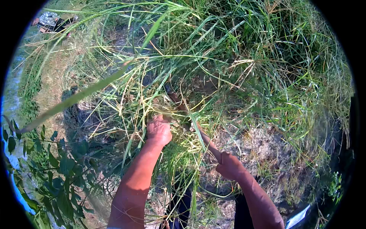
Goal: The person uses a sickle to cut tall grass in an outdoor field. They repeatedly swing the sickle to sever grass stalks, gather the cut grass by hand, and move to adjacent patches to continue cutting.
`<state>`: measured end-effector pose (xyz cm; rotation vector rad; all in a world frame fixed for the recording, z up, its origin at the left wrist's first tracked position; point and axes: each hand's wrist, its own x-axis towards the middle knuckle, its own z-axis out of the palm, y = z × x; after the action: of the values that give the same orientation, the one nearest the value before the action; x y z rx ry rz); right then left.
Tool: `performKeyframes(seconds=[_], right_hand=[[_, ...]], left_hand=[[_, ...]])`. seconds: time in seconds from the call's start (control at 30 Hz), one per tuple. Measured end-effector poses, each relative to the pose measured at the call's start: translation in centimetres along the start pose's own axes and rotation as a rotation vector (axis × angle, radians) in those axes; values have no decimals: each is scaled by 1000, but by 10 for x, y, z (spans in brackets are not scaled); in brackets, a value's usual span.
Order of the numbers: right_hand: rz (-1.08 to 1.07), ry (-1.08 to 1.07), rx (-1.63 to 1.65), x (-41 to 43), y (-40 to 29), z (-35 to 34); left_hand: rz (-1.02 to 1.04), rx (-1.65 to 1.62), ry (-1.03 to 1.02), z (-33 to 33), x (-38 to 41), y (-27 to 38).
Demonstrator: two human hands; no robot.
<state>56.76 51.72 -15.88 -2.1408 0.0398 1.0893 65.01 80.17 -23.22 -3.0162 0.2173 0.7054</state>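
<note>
My left hand [159,130] is closed on a bunch of long grass stalks [143,100], some of which hang down below it. To its right, my right hand [230,166] grips the near end of a long wooden handle [208,144]. The handle slants up and left into the grass, passing to the right of my left hand. Blades of grass cross over it, and what its far end bears is hidden among the stems.
Dense tall grass [274,51] fills the upper right. A leafy plant [67,166] stands at the lower left. Dry ground [254,143] shows right of the handle. My dark-clothed legs [243,210] are below, and a pile of mixed items [50,21] lies far upper left.
</note>
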Motion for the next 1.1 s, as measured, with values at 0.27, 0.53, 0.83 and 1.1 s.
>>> performKeyframes(seconds=[0.27,0.53,0.83,1.1], right_hand=[[146,-59,-70,-72,44,-20],[300,104,324,-80,51,2],[383,237,418,-32,64,50],[24,246,307,23,41,-32]], left_hand=[[-33,170,-11,-20,16,-28],[-408,-59,-426,-13,25,-19],[-289,-283,-286,61,-1,-34],[-420,-413,-257,57,-15,-8]])
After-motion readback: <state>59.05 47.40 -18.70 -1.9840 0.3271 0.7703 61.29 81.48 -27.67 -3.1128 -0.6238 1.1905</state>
